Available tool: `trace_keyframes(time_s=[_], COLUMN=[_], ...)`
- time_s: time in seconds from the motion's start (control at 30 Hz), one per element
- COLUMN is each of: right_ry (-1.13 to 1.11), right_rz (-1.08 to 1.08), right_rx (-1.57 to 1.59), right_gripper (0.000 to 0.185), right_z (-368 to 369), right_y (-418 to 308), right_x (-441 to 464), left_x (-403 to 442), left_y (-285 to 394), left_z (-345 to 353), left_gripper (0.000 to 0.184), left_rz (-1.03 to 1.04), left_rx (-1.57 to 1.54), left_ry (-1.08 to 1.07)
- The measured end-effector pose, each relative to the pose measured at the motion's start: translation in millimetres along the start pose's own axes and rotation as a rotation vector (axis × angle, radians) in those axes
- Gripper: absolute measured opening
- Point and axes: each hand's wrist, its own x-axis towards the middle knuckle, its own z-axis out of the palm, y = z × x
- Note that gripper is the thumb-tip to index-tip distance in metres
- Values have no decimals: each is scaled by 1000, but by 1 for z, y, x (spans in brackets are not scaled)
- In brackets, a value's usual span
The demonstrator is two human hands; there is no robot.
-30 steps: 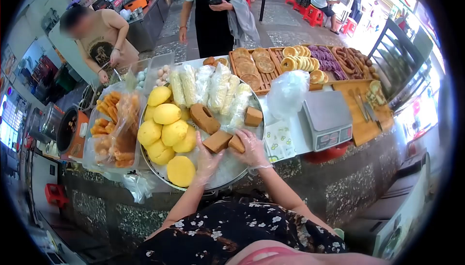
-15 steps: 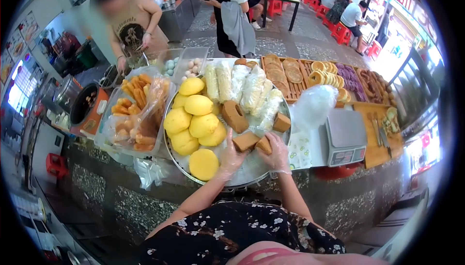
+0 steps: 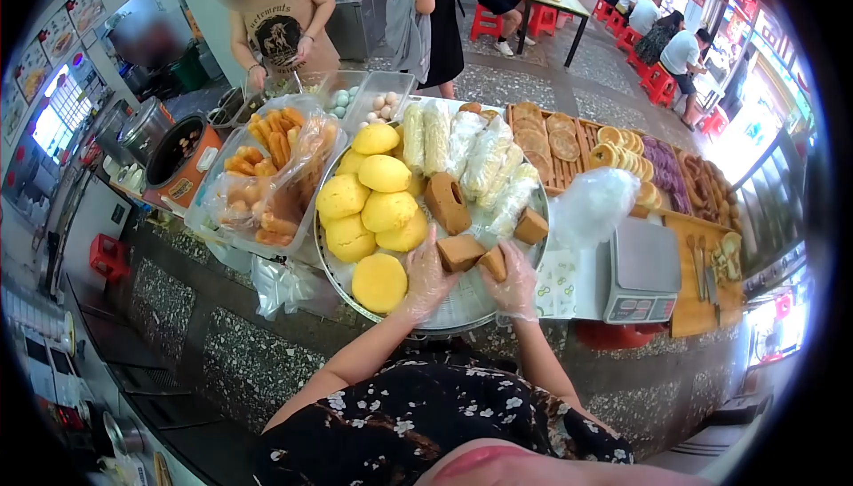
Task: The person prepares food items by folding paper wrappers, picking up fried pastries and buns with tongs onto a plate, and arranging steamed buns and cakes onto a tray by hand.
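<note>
My left hand point(image 3: 428, 280), in a clear plastic glove, grips a brown block of steamed cake point(image 3: 458, 253) over the large round metal tray point(image 3: 431, 326). In my right hand point(image 3: 514, 283), gloved too, is a smaller brown cake piece point(image 3: 494, 263), its corner close to the block. Whether the two pieces touch, I cannot tell. Further back on the tray lie a larger brown cake with a hollow point(image 3: 446, 203) and another brown chunk point(image 3: 531, 226). Yellow buns point(image 3: 389, 210) are piled to the left, and plastic-wrapped rolls point(image 3: 487, 162) lie behind.
Fried dough sticks point(image 3: 279, 134) fill a plastic tub at left, near egg boxes point(image 3: 382, 106). To the right are a plastic bag point(image 3: 597, 206), a scale point(image 3: 643, 264), a board with tongs point(image 3: 697, 264) and pastry trays point(image 3: 582, 150). A co-worker point(image 3: 283, 19) stands across the table.
The camera view has shifted, so the whole scene sits slightly further right. Both hands still hold the cake pieces close together. The standing person in the black apron has turned.
</note>
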Motion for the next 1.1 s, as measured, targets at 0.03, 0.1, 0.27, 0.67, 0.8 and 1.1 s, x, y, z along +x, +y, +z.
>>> trace_keyframes(time_s=[0.03,0.1,0.27,0.67,0.8,1.1], right_ry=[0,-6,-8,-100,-83,-27], right_rz=[0,-4,-19,17,6,-17], right_rx=[5,5,-15,-9,-3,-8], right_gripper=[57,57,59,61,61,65], right_z=[0,-2,0,-6,-7,1], right_y=[0,-1,3,2,1,6], right_x=[0,-1,0,5,4,0], left_x=[0,-5,-4,7,5,5], left_y=[0,-1,-4,10,10,-12], left_z=[2,2,1,-6,-4,8], left_gripper=[104,102,98,110,106,104], left_rz=[-10,-28,-5,-47,-76,-123], left_rx=[6,17,1,-370,-603,-595], left_ry=[2,3,5,-81,-80,12])
